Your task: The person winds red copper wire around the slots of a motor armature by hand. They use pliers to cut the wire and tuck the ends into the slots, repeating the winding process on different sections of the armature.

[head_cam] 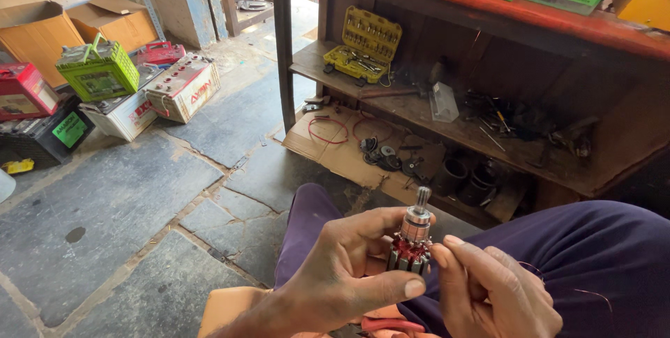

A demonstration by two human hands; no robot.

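The left hand [349,268] wraps a small motor armature [413,240], fingers curled behind it and thumb lying across below its slotted core. The armature stands nearly upright, long axis vertical, with its steel shaft rising clear above the fingers and red windings showing under the copper commutator. The right hand [492,289] sits just beside it on the far side from the left palm, fingertips pinched narrowly against the core's edge. A thin wire [593,295] trails across the purple trousers [607,247] beyond the right hand.

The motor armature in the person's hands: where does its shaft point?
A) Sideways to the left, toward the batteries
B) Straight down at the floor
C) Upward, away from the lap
C: the left hand holds the motor armature upright, its shaft topmost, with the right hand beside it.
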